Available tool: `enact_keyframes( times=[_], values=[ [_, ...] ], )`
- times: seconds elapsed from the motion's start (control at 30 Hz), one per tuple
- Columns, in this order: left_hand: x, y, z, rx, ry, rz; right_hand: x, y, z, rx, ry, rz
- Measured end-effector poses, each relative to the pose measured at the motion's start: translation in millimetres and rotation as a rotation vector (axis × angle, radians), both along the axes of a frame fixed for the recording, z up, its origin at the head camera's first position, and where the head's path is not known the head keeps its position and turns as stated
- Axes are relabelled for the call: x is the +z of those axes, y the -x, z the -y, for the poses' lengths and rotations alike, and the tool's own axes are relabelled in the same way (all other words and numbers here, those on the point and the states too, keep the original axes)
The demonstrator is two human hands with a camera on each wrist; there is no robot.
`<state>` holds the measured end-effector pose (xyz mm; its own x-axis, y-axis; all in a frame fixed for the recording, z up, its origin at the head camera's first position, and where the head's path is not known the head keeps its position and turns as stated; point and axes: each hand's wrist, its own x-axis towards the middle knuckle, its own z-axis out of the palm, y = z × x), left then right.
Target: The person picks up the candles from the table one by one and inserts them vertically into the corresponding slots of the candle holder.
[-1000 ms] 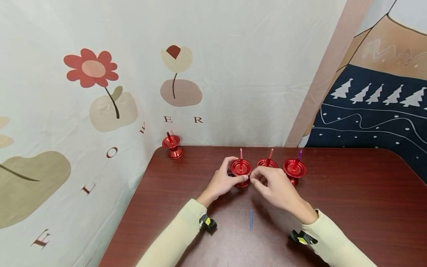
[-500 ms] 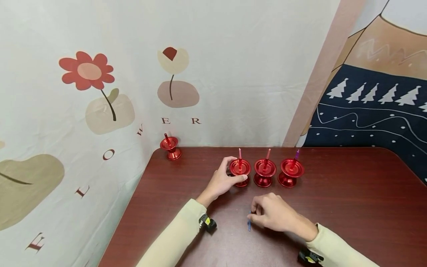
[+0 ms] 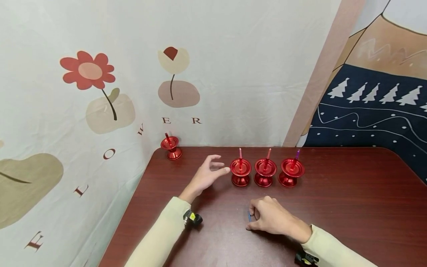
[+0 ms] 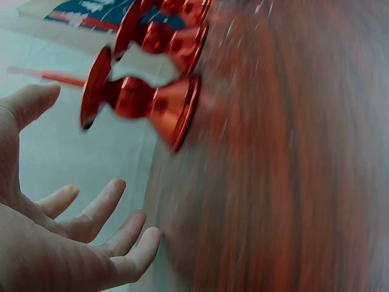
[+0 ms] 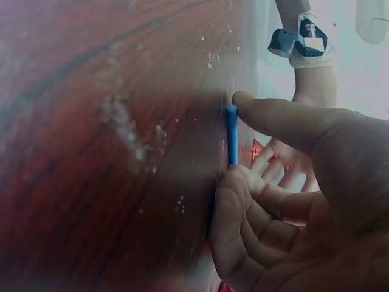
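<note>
A thin blue candle (image 5: 232,135) lies on the table, with the thumb of my right hand (image 3: 271,217) at its near end and curled fingers at its far end, pinching it lengthwise. My left hand (image 3: 203,177) is apart from the nearest red metal candle holder (image 3: 240,168), on its left side, fingers spread and holding nothing. That holder carries a pink candle (image 3: 240,154). Beside it stand a second holder (image 3: 264,178) with an orange-pink candle (image 3: 269,153) and a third (image 3: 291,168) with a purple candle (image 3: 298,154).
Another red holder (image 3: 171,144), with a dark red stub in it, stands at the table's back left corner. The brown table (image 3: 350,207) meets a printed cloth wall (image 3: 233,92) at the back and left.
My left hand has let go of the leftmost holder of the row and drawn back left. My right hand has moved from beside that holder down to the blue candle and taken hold of it.
</note>
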<state>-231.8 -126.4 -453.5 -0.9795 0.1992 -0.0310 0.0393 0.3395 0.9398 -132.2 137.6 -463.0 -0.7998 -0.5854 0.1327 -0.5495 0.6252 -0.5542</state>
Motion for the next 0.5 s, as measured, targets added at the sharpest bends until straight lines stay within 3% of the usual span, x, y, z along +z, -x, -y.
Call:
enact_keyframes(
  times=[0.33,0.5],
  values=[
    [0.5,12.4,64.8,0.226,-0.021,-0.005,-2.2,4.6,-12.9,0.118,0.095,-0.009],
    [1.5,20.6,92.7,0.328,-0.015,0.012,-1.7,5.8,-19.1,0.144,0.122,0.037]
  ],
)
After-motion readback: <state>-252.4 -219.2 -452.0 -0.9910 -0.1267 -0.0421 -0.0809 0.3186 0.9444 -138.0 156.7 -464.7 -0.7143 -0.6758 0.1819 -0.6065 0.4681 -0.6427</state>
